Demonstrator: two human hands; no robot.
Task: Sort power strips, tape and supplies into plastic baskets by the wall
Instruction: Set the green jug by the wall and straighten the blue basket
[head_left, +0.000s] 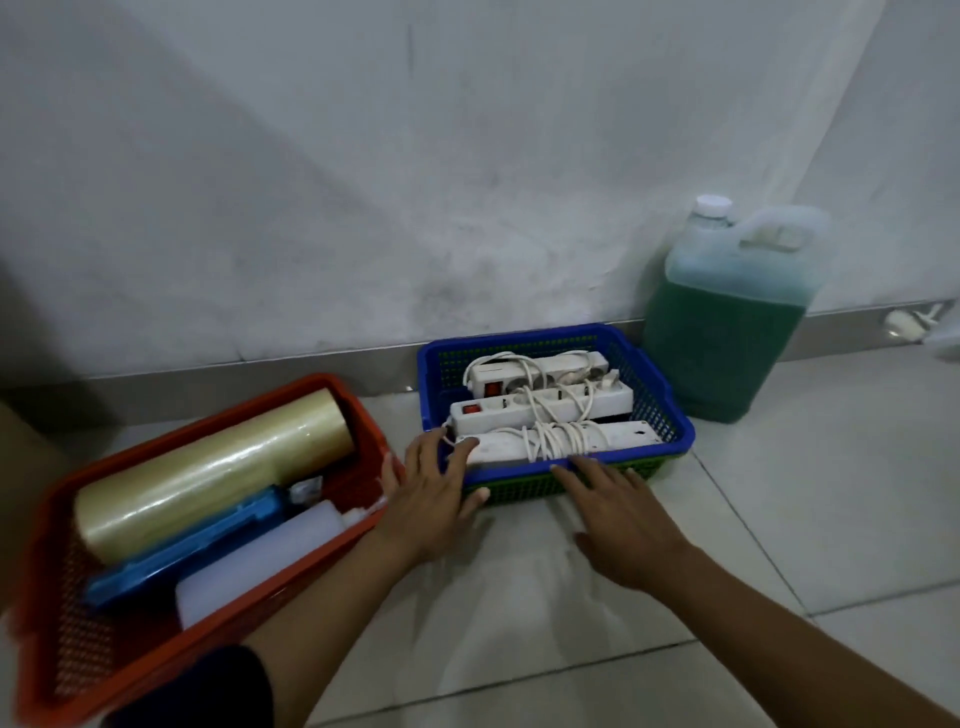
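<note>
Nearest the camera, two bare forearms reach forward over the pale floor tiles (519, 623). The left hand (431, 499) lies flat with its fingers spread and straight, fingertips resting on the near-left corner of the blue basket (675, 431) and on the end of the nearest power strip (556, 441); it grips nothing. The right hand (618, 519) is likewise flat and relaxed, its fingertips touching the basket's near rim, holding nothing.

To the left, just beside the left wrist, stands an orange basket (62, 649). It holds a large roll of clear film (208, 478) lying on its side, a blue flat case (182, 551) below that, and a white block (260, 566) closest to the near wall.

The blue basket holds three white power strips side by side, each with its cord wound round it; the middle strip (540, 408) and the far strip (535, 376) show red switches. The basket sits against the baseboard of the white wall (467, 156).

Right of the blue basket, by the wall, stands a translucent jerrycan (727, 322) of green liquid with a white cap.
</note>
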